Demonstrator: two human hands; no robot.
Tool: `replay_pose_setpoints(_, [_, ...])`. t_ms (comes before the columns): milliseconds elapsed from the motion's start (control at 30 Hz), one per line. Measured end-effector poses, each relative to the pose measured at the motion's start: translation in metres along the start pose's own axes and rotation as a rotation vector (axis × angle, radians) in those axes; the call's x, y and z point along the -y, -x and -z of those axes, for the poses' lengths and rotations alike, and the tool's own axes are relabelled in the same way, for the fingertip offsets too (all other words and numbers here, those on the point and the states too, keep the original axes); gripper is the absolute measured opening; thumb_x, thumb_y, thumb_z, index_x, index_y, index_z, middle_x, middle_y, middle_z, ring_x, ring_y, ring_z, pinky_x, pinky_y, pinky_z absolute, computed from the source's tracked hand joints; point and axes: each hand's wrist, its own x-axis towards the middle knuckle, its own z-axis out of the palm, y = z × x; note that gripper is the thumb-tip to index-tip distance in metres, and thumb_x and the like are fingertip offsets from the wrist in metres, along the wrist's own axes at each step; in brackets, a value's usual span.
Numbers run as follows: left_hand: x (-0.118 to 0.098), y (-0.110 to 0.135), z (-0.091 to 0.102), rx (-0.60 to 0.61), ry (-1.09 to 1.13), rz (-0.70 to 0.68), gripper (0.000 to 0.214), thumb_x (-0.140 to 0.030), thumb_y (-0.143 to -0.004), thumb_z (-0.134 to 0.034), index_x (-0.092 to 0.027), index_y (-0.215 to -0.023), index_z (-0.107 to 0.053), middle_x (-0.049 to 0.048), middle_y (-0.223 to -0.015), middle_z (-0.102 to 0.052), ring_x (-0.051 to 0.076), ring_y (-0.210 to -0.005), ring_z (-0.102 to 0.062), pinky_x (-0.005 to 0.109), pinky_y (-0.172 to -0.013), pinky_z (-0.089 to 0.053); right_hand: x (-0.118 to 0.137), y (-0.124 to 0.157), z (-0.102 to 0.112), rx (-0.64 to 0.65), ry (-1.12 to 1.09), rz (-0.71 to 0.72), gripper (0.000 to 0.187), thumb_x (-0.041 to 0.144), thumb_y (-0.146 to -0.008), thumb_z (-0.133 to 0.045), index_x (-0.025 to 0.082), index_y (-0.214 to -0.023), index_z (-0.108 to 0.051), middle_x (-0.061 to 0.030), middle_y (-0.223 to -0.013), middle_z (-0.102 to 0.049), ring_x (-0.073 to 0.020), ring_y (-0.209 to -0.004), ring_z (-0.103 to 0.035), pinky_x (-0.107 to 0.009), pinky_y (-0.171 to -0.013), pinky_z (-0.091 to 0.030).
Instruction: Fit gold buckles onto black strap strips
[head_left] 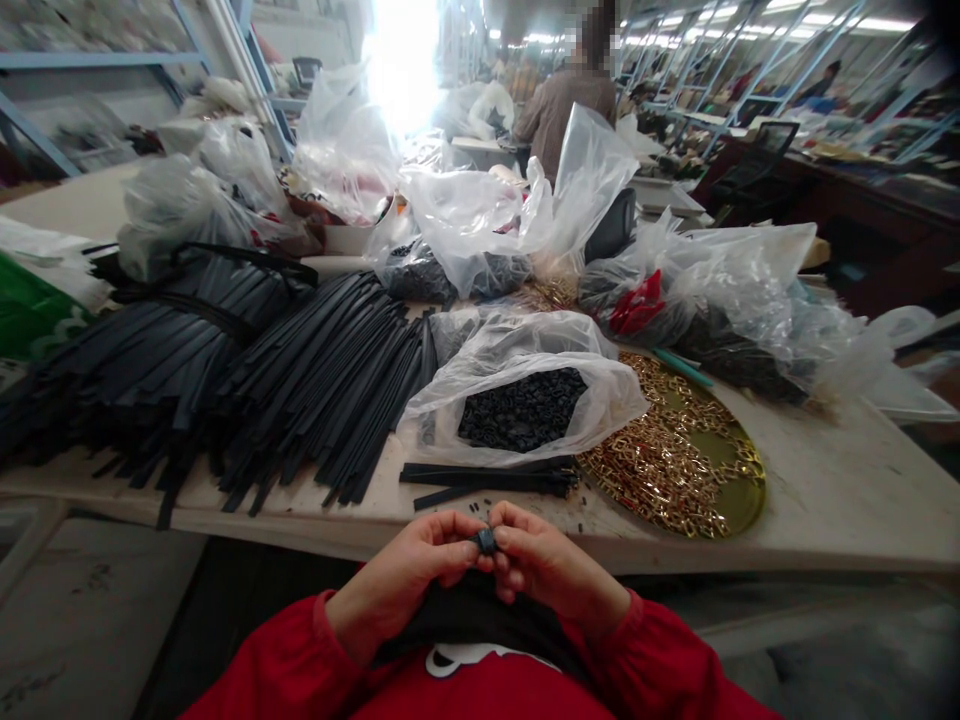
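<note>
My left hand [412, 572] and my right hand [546, 568] meet just below the table's front edge, both pinching a small black loop piece [486, 541] between their fingertips. A black strap [480, 610] runs down from it over my lap between the red sleeves. On the table right in front lie a few loose black straps [487, 478]. Behind them stands an open clear bag of small black pieces [523, 408]. To its right is a round gold tray [739, 505] heaped with gold metal buckles [660, 460].
Large piles of black straps [225, 370] cover the left half of the table [840, 500]. Clear plastic bags [480, 215] with dark and red parts crowd the back. A teal pen [682, 368] lies by the tray. A person [562, 105] stands beyond the table.
</note>
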Motion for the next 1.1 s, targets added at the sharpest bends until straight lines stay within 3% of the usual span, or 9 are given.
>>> replay_pose_setpoints(133, [0.004, -0.004, 0.002, -0.079, -0.2, 0.007, 0.032, -0.04, -0.065, -0.066, -0.012, -0.077, -0.059, 0.0001, -0.064, -0.059, 0.007, -0.053, -0.043, 0.019, -0.047, -0.025, -0.001, 0.003, -0.001, -0.171, 0.505, 0.191, 0.019, 0.036, -0.078, -0.055, 0.02, -0.078, -0.044, 0.0038, -0.063, -0.056, -0.0077, -0.049, -0.045, -0.019, -0.045, -0.033])
replay_pose_setpoints(233, [0.007, -0.005, 0.004, -0.102, -0.328, -0.001, 0.033, -0.042, -0.067, -0.062, -0.011, -0.08, -0.058, 0.0005, -0.066, -0.06, 0.009, -0.054, -0.045, 0.019, -0.047, -0.027, 0.001, 0.009, -0.002, -0.185, 0.765, 0.295, 0.01, 0.029, -0.082, -0.05, 0.019, -0.079, -0.048, 0.0023, -0.067, -0.056, -0.0095, -0.058, -0.046, -0.021, -0.052, -0.034])
replay_pose_setpoints(500, [-0.004, 0.009, 0.008, 0.041, -0.724, 0.016, 0.031, -0.039, -0.078, -0.047, -0.013, -0.068, -0.06, -0.0022, -0.062, -0.054, 0.01, -0.056, -0.043, 0.02, -0.052, -0.031, -0.002, 0.023, 0.001, -0.056, 0.644, 0.225, 0.021, 0.039, -0.089, -0.034, 0.019, -0.085, -0.041, 0.0036, -0.065, -0.05, -0.0082, -0.05, -0.041, -0.021, -0.048, -0.032])
replay_pose_setpoints(700, [0.004, 0.012, 0.001, -0.01, -0.848, -0.038, 0.024, -0.031, -0.077, -0.046, -0.014, -0.068, -0.06, -0.0027, -0.061, -0.056, 0.011, -0.058, -0.048, 0.019, -0.054, -0.033, -0.009, 0.026, 0.0, -0.178, 1.08, 0.318, 0.011, 0.027, -0.086, -0.04, 0.02, -0.08, -0.045, 0.001, -0.067, -0.052, -0.0122, -0.06, -0.046, -0.023, -0.054, -0.031])
replay_pose_setpoints(833, [0.01, 0.013, -0.005, -0.053, -0.947, -0.037, 0.024, -0.031, -0.076, -0.046, -0.014, -0.068, -0.062, -0.0022, -0.06, -0.058, 0.011, -0.057, -0.05, 0.019, -0.052, -0.031, -0.012, 0.029, -0.001, -0.172, 1.279, 0.343, 0.009, 0.022, -0.083, -0.042, 0.02, -0.078, -0.048, -0.0005, -0.067, -0.055, -0.0132, -0.059, -0.048, -0.025, -0.053, -0.029])
replay_pose_setpoints(1000, [0.007, 0.017, -0.004, 0.002, -0.932, -0.038, 0.028, -0.034, -0.078, -0.045, -0.014, -0.068, -0.062, -0.0019, -0.059, -0.058, 0.011, -0.055, -0.049, 0.018, -0.051, -0.032, -0.014, 0.036, 0.005, -0.106, 1.04, 0.33, 0.021, 0.033, -0.09, -0.031, 0.02, -0.097, -0.045, 0.0011, -0.066, -0.052, -0.0126, -0.058, -0.048, -0.023, -0.053, -0.035])
replay_pose_setpoints(1100, [0.006, 0.016, -0.002, 0.044, -0.925, -0.031, 0.027, -0.034, -0.078, -0.045, -0.014, -0.068, -0.062, -0.0022, -0.058, -0.057, 0.011, -0.055, -0.049, 0.018, -0.051, -0.032, -0.015, 0.037, 0.005, -0.1, 1.082, 0.344, 0.024, 0.033, -0.091, -0.029, 0.019, -0.107, -0.042, 0.0012, -0.065, -0.052, -0.0131, -0.056, -0.048, -0.024, -0.053, -0.034])
